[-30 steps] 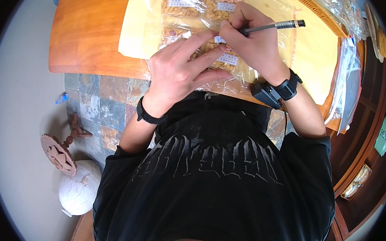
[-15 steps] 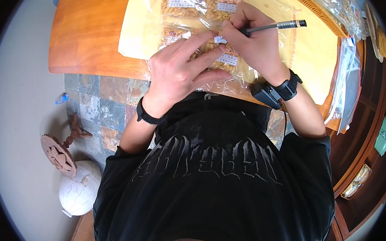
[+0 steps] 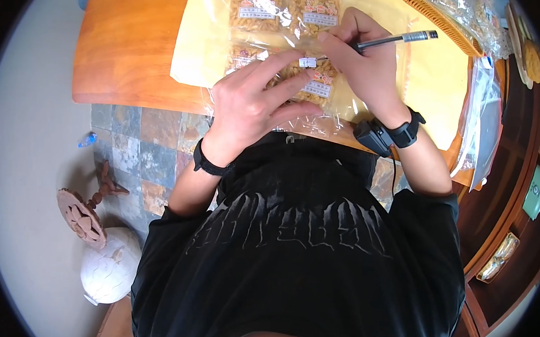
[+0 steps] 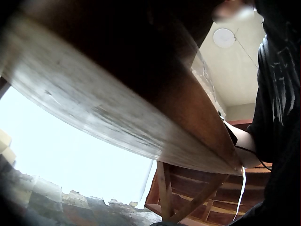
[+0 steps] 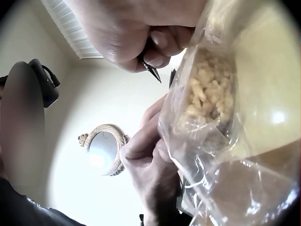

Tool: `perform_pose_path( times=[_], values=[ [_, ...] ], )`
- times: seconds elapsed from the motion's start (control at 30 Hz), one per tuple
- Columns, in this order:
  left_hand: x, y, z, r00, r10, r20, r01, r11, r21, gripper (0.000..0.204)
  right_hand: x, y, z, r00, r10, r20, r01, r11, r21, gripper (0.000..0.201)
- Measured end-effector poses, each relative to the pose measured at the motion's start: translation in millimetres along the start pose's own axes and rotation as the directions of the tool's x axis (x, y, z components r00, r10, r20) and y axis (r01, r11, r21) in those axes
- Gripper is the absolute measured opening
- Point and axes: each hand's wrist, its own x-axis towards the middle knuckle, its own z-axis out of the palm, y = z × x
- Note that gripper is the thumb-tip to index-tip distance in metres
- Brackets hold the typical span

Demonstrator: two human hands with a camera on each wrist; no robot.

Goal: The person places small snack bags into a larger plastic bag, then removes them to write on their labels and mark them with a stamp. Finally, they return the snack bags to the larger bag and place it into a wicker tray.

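My right hand (image 3: 372, 66) pinches a pen (image 3: 401, 39), its point angled down and left, close to a small white label (image 3: 307, 62). The label lies over one of several packets of crunchy golden snack pieces (image 3: 316, 88) inside a large clear plastic bag (image 3: 378, 17). My left hand (image 3: 243, 102) rests on the bag with fingers extended, fingertips beside the label. In the right wrist view, the pen's metal tip (image 5: 153, 72) pokes out below my right fingers, above the left hand (image 5: 150, 160). The left wrist view shows mainly the table's edge (image 4: 117, 122).
Yellow paper (image 3: 439, 86) lies under the bag on the wooden table (image 3: 129, 42). A woven basket edge (image 3: 443, 21) and clear plastic packaging (image 3: 476, 33) are at the far right. A white vase (image 3: 110, 267) and a carved wooden piece (image 3: 81, 217) stand at the lower left.
My right hand and the pen have shifted right, away from the label, which shows more fully. The left hand keeps its place on the bag. The whole head view has shifted slightly.
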Motion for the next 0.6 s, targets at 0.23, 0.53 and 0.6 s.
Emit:
perform_pose_path(
  times=[0.23, 0.53, 0.6],
  values=[
    [2, -2, -7, 1.0, -0.017, -0.019, 0.015, 0.994, -0.108, 0.045, 1, -46, -8, 0.989, -0.126, -0.079, 0.129, 0.991, 0.039, 0.025],
    [0, 1, -6, 0.993, -0.105, -0.05, 0.096, 0.982, -0.164, 0.031, -17, -65, -29, 0.983, -0.184, -0.018, 0.184, 0.983, 0.014, 0.018],
    [0, 6, -7, 0.99, -0.124, -0.071, 0.112, 0.982, -0.151, 0.028, -23, -65, -31, 0.982, -0.184, -0.051, 0.185, 0.983, 0.007, 0.018]
  ],
)
